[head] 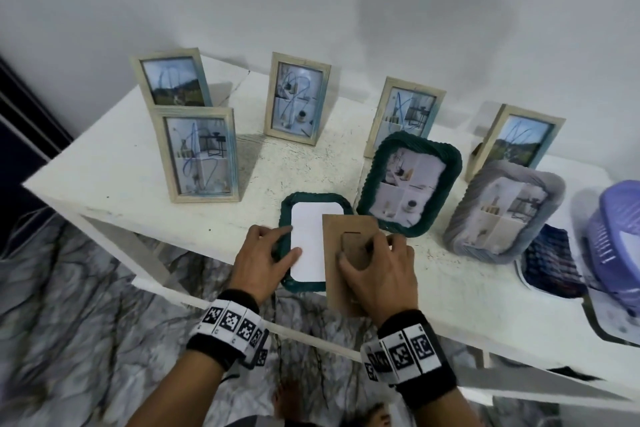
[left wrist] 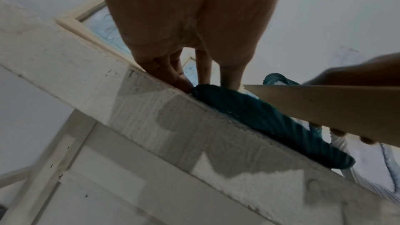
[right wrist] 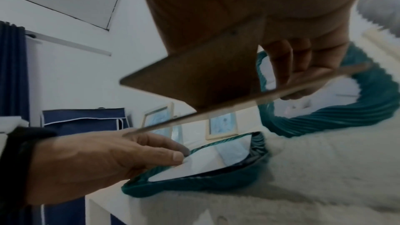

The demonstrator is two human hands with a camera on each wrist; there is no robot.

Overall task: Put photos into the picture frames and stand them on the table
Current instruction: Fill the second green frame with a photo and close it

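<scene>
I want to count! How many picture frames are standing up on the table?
7: five wooden, back left, front left, middle, right of middle, far right; dark green; grey. None seems hidden.

The scene is viewed by the head camera from above and in front, angled down over the white surface [head: 114,170] toward the wall. The left wrist view is taken from below the surface's front edge [left wrist: 151,109], looking up close along the fingers. The face-down green frame [right wrist: 194,184] and brown backing board [right wrist: 194,83], close beneath the right wrist camera, are shared by all three views.
</scene>
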